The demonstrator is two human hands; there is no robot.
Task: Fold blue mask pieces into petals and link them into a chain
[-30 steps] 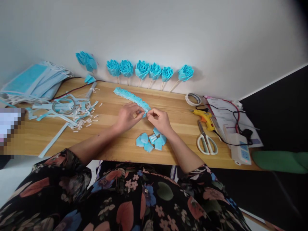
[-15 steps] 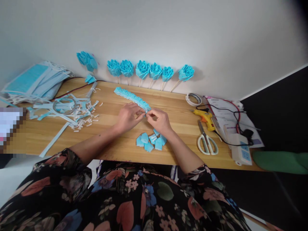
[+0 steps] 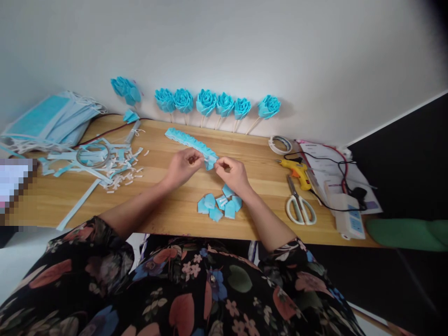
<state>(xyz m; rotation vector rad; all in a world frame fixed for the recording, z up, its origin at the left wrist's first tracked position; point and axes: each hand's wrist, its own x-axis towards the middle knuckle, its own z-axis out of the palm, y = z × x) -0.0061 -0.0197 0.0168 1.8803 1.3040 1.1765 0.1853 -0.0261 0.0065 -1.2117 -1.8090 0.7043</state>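
My right hand pinches the near end of a ruffled blue strip between thumb and finger. On my left hand, thumb and finger come together at that same end — I can't tell whether they grip anything. From there the strip runs toward ten o'clock across the table. Loose blue pieces lie near, at about six, scissors at four, a yellow glue gun at three — blue flowers around twelve.
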